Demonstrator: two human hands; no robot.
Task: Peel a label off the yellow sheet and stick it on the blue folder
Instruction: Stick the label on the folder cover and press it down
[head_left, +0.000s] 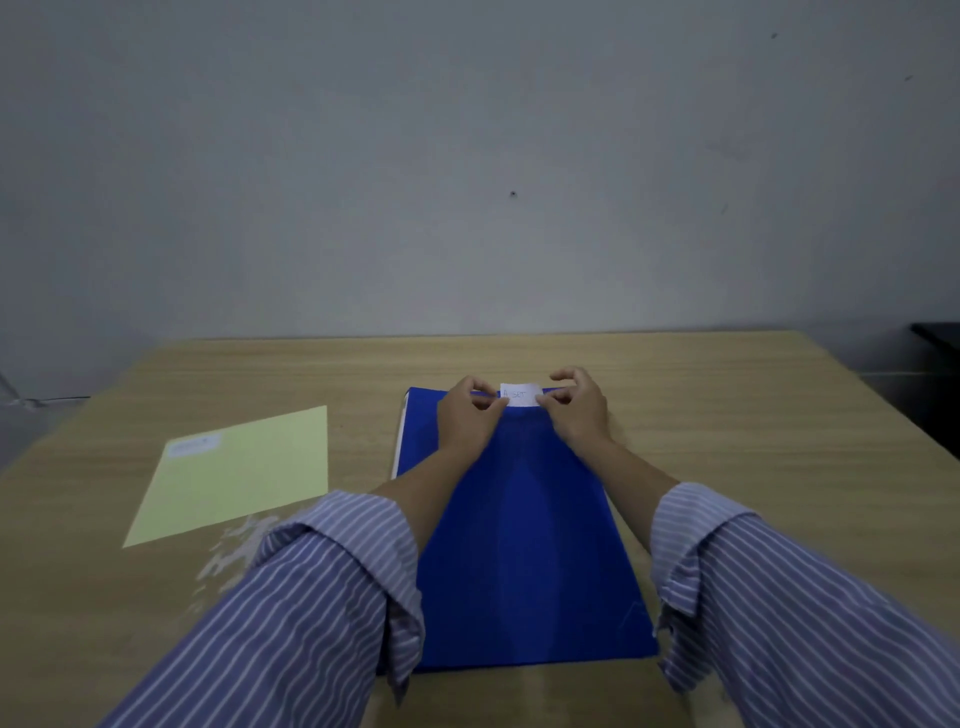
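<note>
Both hands — left hand (467, 410), right hand (576, 408) — pinch the white label (519, 394) by its ends over the blue folder (519, 519). It looks thin, limp and sticky — best held at the edges.

Both forearms wear a blue shirt with thin white stripes. The left sleeve (291, 613) and right sleeve (789, 597), in the lower frame, are cuffed back below bare wrists.

One wide-angle view from the person's head looks forward and down across a light wooden table (727, 415). Striped sleeves enter at the bottom of the frame, very near the lens; a grey wall (467, 156) fills the upper half, farther off.
</note>
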